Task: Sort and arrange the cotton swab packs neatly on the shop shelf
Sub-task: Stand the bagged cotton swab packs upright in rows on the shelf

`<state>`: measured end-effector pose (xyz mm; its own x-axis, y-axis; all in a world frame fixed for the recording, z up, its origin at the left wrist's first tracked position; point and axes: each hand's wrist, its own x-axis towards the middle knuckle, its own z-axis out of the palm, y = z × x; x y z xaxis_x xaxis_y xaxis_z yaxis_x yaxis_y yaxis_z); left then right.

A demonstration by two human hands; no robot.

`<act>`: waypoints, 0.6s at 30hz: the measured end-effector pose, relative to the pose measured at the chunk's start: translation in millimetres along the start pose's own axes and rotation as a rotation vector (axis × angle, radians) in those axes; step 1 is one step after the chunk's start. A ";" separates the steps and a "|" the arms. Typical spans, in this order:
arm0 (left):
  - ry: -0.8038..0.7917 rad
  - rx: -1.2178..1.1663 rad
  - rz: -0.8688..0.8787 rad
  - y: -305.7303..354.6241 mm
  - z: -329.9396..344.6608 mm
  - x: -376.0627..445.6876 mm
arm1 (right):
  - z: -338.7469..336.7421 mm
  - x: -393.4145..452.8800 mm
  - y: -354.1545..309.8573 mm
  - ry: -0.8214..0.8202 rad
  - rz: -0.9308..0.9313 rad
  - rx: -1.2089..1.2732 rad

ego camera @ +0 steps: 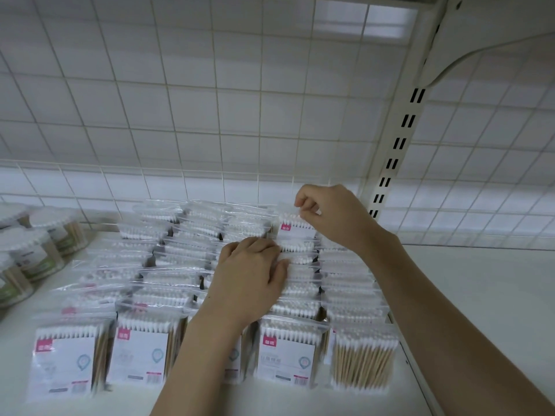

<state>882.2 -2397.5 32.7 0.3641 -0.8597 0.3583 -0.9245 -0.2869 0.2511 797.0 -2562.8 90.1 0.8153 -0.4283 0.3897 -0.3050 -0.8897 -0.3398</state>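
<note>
Pinching the top edge of a clear plastic pack of white-tipped wooden cotton swabs [295, 228] at centre right, the right hand [332, 214] holds it upright; the left hand [250, 271] lies flat on the rows below it, nearer the frame's bottom

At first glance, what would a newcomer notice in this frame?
Rows of clear cotton swab packs fill the white shelf. Mid-shelf, the left hand rests on the packs, while the right hand pinches the top of a rear pack. Round swab tubs stand at far left.
</note>
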 end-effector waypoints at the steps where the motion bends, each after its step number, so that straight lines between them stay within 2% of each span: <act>1: -0.009 0.009 0.001 0.6 -0.6 0.5 | 3.0 -0.2 0.5 -0.032 0.012 -0.003; 6: -0.032 0.024 -0.008 4.3 -6.0 8.3 | 13.7 -2.8 0.9 -0.207 0.009 0.000; 10: -0.023 0.064 -0.002 3.3 -6.0 19.9 | 13.7 -0.7 1.2 -0.251 0.014 -0.008; 14: -0.077 0.090 0.008 1.1 0.5 26.2 | 8.5 3.9 2.6 -0.311 0.002 -0.006; 16: -0.077 0.090 0.002 0.7 1.9 25.6 | 6.2 7.3 3.8 -0.306 0.006 0.005; 18: -0.071 0.086 0.000 0.7 1.7 24.3 | 3.8 13.1 6.5 -0.221 0.021 -0.001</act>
<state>890.2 -2419.3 40.0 0.3578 -0.8867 0.2928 -0.9319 -0.3193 0.1719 807.6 -2573.5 89.7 0.8969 -0.4015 0.1853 -0.3232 -0.8812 -0.3450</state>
